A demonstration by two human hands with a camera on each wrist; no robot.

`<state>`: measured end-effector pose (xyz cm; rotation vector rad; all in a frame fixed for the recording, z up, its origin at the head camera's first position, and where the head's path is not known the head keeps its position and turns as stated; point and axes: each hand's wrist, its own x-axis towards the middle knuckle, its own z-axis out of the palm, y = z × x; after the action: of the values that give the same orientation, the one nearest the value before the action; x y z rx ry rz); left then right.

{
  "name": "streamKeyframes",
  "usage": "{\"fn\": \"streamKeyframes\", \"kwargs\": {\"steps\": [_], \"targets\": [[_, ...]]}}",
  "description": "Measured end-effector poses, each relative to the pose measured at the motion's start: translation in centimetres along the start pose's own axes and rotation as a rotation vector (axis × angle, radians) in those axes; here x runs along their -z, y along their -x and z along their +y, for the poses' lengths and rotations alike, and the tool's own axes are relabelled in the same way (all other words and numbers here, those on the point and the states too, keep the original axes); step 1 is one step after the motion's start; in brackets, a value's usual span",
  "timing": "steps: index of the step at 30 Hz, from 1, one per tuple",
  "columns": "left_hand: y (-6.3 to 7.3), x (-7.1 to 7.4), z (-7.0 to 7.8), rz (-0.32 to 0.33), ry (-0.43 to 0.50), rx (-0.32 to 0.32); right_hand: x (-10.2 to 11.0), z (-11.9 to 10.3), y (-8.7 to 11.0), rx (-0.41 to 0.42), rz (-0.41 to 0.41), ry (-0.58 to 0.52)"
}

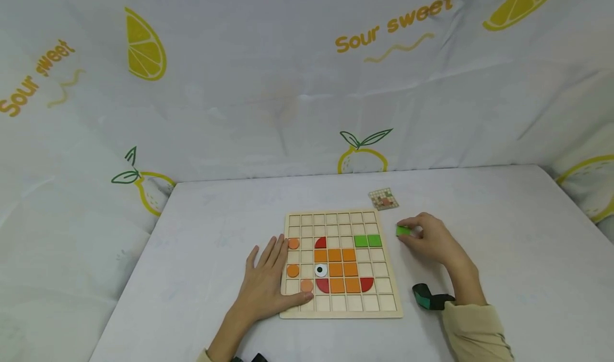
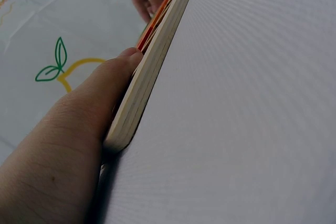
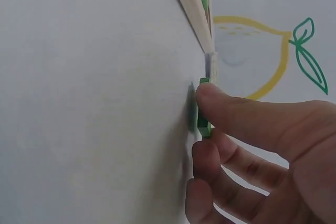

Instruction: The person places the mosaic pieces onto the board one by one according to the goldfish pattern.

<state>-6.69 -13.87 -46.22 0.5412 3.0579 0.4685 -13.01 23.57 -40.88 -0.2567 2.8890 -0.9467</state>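
A wooden grid board (image 1: pixel 336 303) lies flat on the table. Orange squares (image 1: pixel 337 270), red quarter-rounds (image 1: pixel 366 284), orange discs (image 1: pixel 293 270), a white eye disc (image 1: pixel 321 270) and two green squares (image 1: pixel 368 240) sit in its cells. My left hand (image 1: pixel 268 284) rests along the board's left edge with fingers straight, the thumb lying over the lower left corner. To the right of the board, my right hand (image 1: pixel 434 239) pinches a green square tile (image 1: pixel 403 231) between thumb and fingers. In the right wrist view that tile (image 3: pixel 203 124) is held on edge.
Behind the board's upper right corner lies a small pattern card (image 1: pixel 384 199) with a printed grid. White cloth with lemon prints (image 1: pixel 362 159) hangs behind the table. A dark wrist strap (image 1: pixel 431 298) shows beside my right forearm.
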Motion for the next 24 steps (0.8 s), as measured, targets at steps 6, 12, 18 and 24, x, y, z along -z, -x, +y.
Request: {"fn": "streamKeyframes", "kwargs": {"steps": [6,12,18,24], "targets": [[0.1,0.0,0.0,0.005,-0.005,0.0,0.3,-2.2,-0.5,0.057,-0.03,-0.032],[0.1,0.0,-0.1,0.004,0.004,-0.001,-0.4,-4.7,-1.9,0.129,-0.093,-0.022],[0.1,0.2,0.1,0.0,0.015,0.002,-1.8,-5.9,-3.1,0.176,-0.14,-0.008],[0.0,0.1,0.1,0.024,0.012,-0.012,-2.6,-6.1,-3.8,0.214,-0.166,-0.007]]}}
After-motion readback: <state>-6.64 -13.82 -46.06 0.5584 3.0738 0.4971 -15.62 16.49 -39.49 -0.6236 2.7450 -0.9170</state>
